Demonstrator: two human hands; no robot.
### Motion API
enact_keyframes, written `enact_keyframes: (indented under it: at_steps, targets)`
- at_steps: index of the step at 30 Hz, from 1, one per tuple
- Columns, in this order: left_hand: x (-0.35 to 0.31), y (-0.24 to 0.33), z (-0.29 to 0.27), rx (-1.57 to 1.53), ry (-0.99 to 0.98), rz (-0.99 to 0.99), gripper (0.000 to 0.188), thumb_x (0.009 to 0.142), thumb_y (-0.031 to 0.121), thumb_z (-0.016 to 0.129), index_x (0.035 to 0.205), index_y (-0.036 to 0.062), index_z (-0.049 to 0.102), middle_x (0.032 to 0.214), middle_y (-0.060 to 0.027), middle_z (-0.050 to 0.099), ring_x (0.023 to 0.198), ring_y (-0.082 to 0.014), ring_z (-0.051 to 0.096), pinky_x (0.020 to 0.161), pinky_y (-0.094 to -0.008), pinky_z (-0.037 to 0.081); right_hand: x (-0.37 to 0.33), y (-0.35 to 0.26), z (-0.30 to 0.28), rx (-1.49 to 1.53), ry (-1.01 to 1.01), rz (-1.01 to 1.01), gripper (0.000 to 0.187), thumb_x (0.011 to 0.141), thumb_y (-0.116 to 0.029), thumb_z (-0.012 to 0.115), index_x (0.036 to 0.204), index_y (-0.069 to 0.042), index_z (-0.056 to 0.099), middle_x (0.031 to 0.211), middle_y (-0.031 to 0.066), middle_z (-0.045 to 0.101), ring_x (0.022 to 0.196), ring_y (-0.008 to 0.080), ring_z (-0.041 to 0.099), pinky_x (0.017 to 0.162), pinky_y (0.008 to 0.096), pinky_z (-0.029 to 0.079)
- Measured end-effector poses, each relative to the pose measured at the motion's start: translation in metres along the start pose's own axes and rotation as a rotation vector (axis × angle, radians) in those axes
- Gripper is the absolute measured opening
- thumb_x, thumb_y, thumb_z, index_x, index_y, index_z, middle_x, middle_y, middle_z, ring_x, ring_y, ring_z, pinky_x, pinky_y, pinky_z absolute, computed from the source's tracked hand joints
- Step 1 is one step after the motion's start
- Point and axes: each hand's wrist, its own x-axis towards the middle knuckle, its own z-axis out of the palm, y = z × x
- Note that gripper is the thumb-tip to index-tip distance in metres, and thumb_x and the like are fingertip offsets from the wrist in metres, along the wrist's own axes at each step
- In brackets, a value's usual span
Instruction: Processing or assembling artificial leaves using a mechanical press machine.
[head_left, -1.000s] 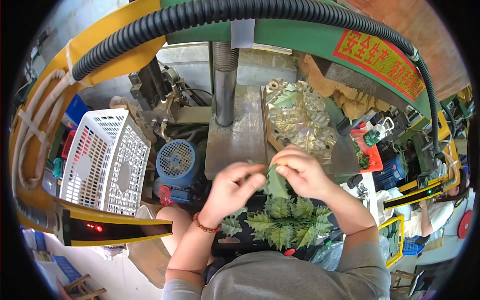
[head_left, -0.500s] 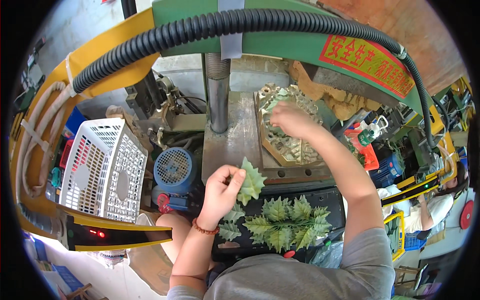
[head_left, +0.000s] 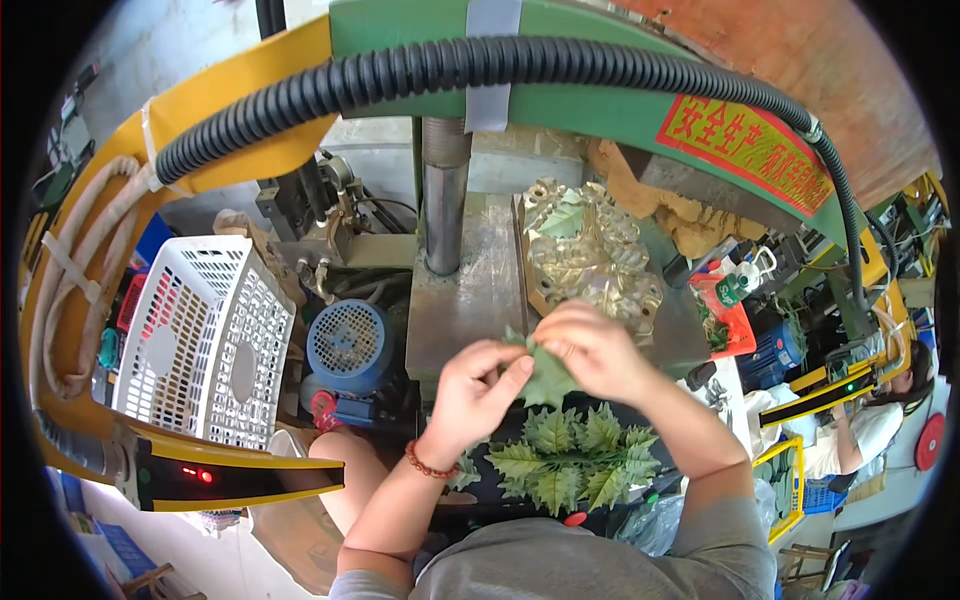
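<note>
My left hand [head_left: 480,388] pinches a green artificial leaf [head_left: 546,384] with jagged edges, in front of the press bed. Closed at the same leaf's upper right edge, my right hand [head_left: 597,352] is slightly blurred, and its fingertips are partly hidden. Beyond both hands lies a brass-coloured metal mould [head_left: 598,268] with raised leaf shapes. One pale green leaf [head_left: 564,219] rests flat on the far part of the mould. Below my hands, a bunch of similar leaves [head_left: 560,462] lies on a dark surface close to my body.
A steel column [head_left: 445,215] rises left of the mould, under a green press frame [head_left: 395,22] with a black corrugated hose [head_left: 420,70]. At left stand a white plastic basket [head_left: 255,350] and a blue motor [head_left: 348,340]. An orange-red bin [head_left: 735,318] is at right; a person [head_left: 850,430] sits farther off.
My right hand has come back from the mould toward me and now meets my left hand at the leaf. My left hand has shifted right. The leaf on the mould is now uncovered.
</note>
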Motion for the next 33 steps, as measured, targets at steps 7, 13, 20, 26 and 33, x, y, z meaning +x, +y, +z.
enact_keyframes:
  at_steps: [7, 13, 20, 26, 33]
  targets:
    - [-0.007, -0.009, -0.029, -0.221, 0.219, -0.214, 0.004, 0.082, 0.001, 0.060, 0.083, -0.0001, 0.064, 0.074, -0.0013, 0.056, 0.058, -0.0088, 0.043, 0.053, -0.0191, 0.033, 0.027, 0.033, -0.040, -0.359, 0.071, 0.006, 0.005, 0.078, -0.008, 0.064, 0.082, -0.005, 0.064, 0.080, 0.0060, 0.062, 0.081, 0.0227, 0.055, 0.076, 0.0321, 0.046]
    - [-0.007, -0.007, -0.023, -0.044, -0.023, -0.102, 0.004, 0.081, 0.002, 0.060, 0.079, 0.0002, 0.063, 0.073, -0.0019, 0.056, 0.059, -0.0092, 0.042, 0.053, -0.0198, 0.033, 0.068, 0.109, -0.036, -0.825, -0.384, -0.061, 0.009, 0.073, -0.013, 0.065, 0.082, -0.012, 0.065, 0.085, 0.0032, 0.059, 0.090, 0.0242, 0.052, 0.082, 0.0344, 0.045]
    - [-0.011, -0.011, -0.038, 0.023, -0.033, -0.034, 0.003, 0.079, -0.001, 0.060, 0.078, 0.0004, 0.063, 0.071, -0.0004, 0.056, 0.058, -0.0095, 0.042, 0.055, -0.0204, 0.033, 0.046, 0.104, -0.052, -0.639, -0.215, -0.077, 0.015, 0.073, -0.019, 0.066, 0.085, -0.010, 0.063, 0.088, 0.0039, 0.059, 0.092, 0.0252, 0.052, 0.083, 0.0363, 0.045]
    - [0.006, 0.016, -0.015, 0.357, -0.244, 0.246, 0.002, 0.079, 0.002, 0.063, 0.078, 0.0023, 0.065, 0.072, -0.0016, 0.055, 0.056, -0.0101, 0.042, 0.052, -0.0217, 0.035, 0.037, 0.003, -0.037, -0.361, -0.296, -0.168, 0.022, 0.072, -0.025, 0.065, 0.080, -0.005, 0.057, 0.082, 0.0081, 0.057, 0.082, 0.0250, 0.053, 0.077, 0.0359, 0.045]
    - [0.011, 0.016, -0.007, 0.420, -0.208, 0.408, 0.006, 0.081, 0.005, 0.065, 0.088, 0.0038, 0.066, 0.072, -0.0012, 0.054, 0.054, -0.0094, 0.041, 0.050, -0.0222, 0.037, 0.015, 0.008, -0.034, -0.572, -0.170, -0.146, 0.010, 0.074, -0.018, 0.058, 0.077, -0.009, 0.055, 0.075, 0.0088, 0.055, 0.073, 0.0276, 0.051, 0.069, 0.0356, 0.043]
